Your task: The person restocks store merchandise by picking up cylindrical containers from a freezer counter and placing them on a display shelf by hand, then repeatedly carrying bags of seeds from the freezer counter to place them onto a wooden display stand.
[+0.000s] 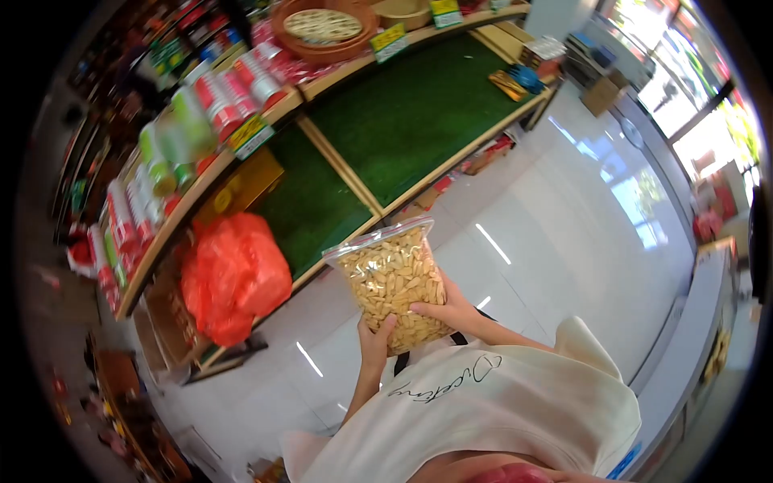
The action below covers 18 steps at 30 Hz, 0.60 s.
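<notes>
A clear zip-top bag (394, 278) full of pale yellow, seed-like pieces is held upright in front of my body. My left hand (374, 338) grips its lower left side, thumb on the front face. On the lower right, my right hand (452, 306) holds the bag with its thumb across the front. The fingers of both hands are mostly hidden behind the bag. Along the top edge runs the zip strip, which looks pressed together.
Ahead stands a wooden-edged display shelf (346, 173) with green matting. A red plastic bag (233, 278) and a cardboard box (165, 322) sit at its left end. Rolled packages (217, 101) and a brown basket (322, 28) stand on the upper tier. Glossy tiled floor (555, 233) stretches right.
</notes>
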Each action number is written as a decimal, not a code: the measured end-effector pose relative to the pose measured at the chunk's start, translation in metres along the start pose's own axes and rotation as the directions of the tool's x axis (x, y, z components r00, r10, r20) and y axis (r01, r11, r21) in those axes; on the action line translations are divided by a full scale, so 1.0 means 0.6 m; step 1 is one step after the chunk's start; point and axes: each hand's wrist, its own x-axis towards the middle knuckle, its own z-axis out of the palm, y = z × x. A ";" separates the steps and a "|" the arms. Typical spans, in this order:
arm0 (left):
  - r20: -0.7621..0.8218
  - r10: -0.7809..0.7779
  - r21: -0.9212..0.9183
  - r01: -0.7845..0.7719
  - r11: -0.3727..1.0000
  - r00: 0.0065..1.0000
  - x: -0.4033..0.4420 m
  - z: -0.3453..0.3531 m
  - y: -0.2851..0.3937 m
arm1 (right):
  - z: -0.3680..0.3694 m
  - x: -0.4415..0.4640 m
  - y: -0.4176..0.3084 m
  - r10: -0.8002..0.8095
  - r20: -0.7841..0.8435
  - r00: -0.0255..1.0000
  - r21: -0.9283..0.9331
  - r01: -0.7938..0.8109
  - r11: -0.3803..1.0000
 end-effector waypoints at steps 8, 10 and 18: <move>0.526 -0.240 0.229 0.136 0.964 0.816 0.174 0.244 -0.023 | -0.206 -0.049 -0.029 -0.130 -0.538 0.833 0.189 0.270 0.944; 0.611 -0.241 0.252 0.103 0.962 0.754 0.209 0.336 -0.043 | -0.283 -0.059 -0.046 -0.173 -0.619 0.766 0.131 0.318 0.939; 0.789 -0.416 0.399 0.136 0.907 0.452 0.294 0.748 -0.117 | -0.613 -0.133 -0.149 -0.381 -0.795 0.471 -0.136 0.475 0.870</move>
